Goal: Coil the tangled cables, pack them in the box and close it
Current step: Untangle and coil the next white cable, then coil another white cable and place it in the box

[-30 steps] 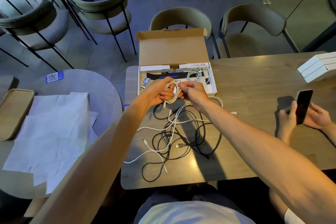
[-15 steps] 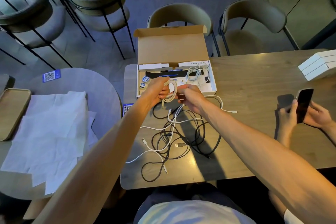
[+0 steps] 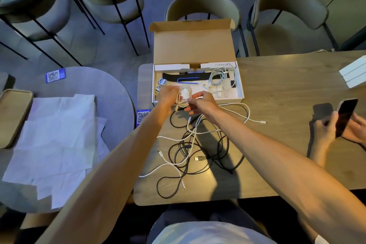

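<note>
- My left hand (image 3: pixel 168 95) is curled round a small coil of white cable (image 3: pixel 185 95), holding it up pretty much dead centre of the frame, right over the front wall of the box (image 3: pixel 240 87).
- My right hand (image 3: pixel 204 103) comes in from the right with its fingertips at the coil's lower right side. Honestly can't tell if they're pinching a strand or just steadying it.
- The bit that matters: the box is open with its lid (image 3: pixel 194 45) standing up, and it sits just above my hands in the frame. Its long side runs left to right, so I reckon the coil only has to go a touch up-frame and down to land inside.
- The right end of the box holds a white cable bundle (image 3: pixel 216 79). The left end has a couple of small round things (image 3: pixel 162 81), no idea what they are. The middle, straight up from the coil, looks like the spot.
- The left hand has the coil and is nearer that spot, so I'd guess it does the drop.
- The tangle (image 3: pixel 188 145), black and white, lies on the worktop (image 3: pixel 287 89) below my hands, so there's lots left to coil.
</note>
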